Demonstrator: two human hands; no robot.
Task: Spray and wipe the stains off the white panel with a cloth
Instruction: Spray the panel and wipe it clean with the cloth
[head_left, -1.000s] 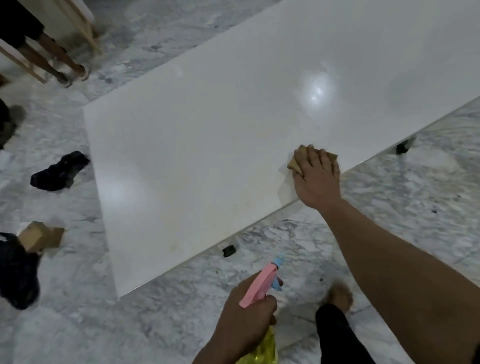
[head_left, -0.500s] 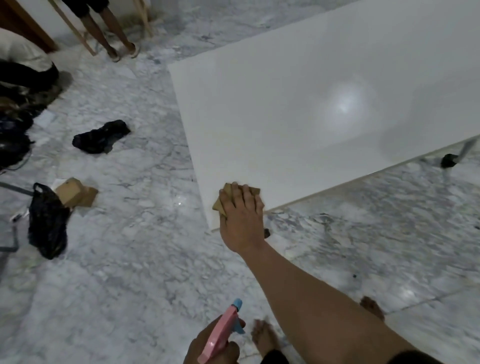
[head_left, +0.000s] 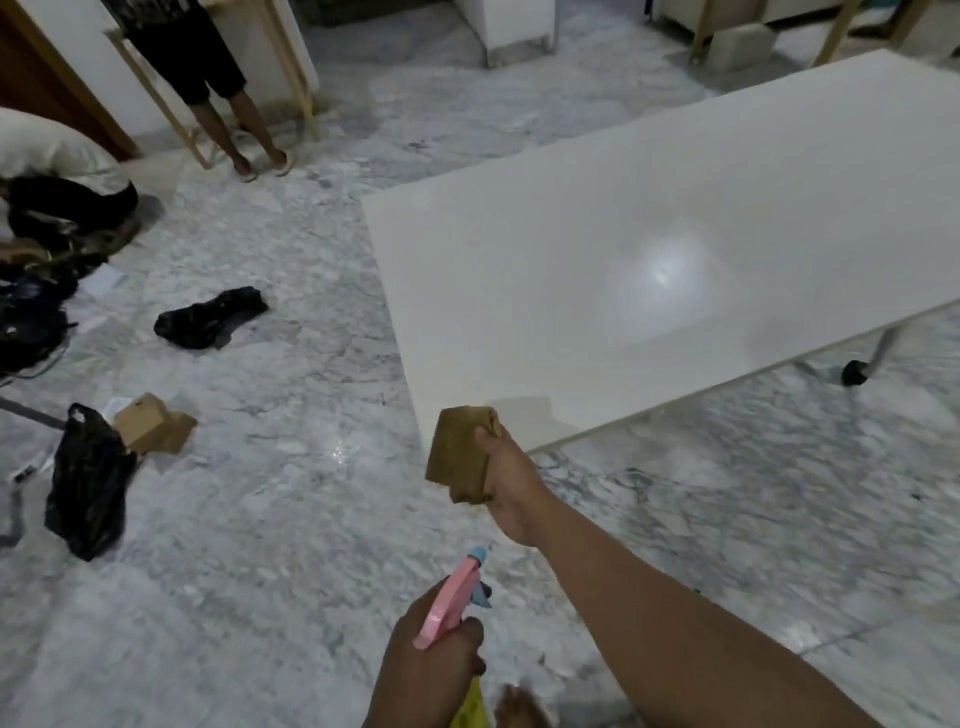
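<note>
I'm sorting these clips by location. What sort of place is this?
Probably an indoor room being fitted out or furnished: a white panel lies low over a marble floor, with wooden frames against the wall and small cardboard boxes and bags lying about.

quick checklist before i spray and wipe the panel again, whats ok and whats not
1. Cloth in hand: ok, the right hand grips the folded brown cloth.
2. Cloth on the panel: not ok, it is lifted off, near the corner of the white panel.
3. Sprayer ready: ok, the left hand holds the pink spray bottle.
4. Nozzle aimed at the panel: cannot tell.
5. Stains left: cannot tell, the surface looks pale with glare.
6. Panel surface free of objects: ok, nothing lies on it.
</note>
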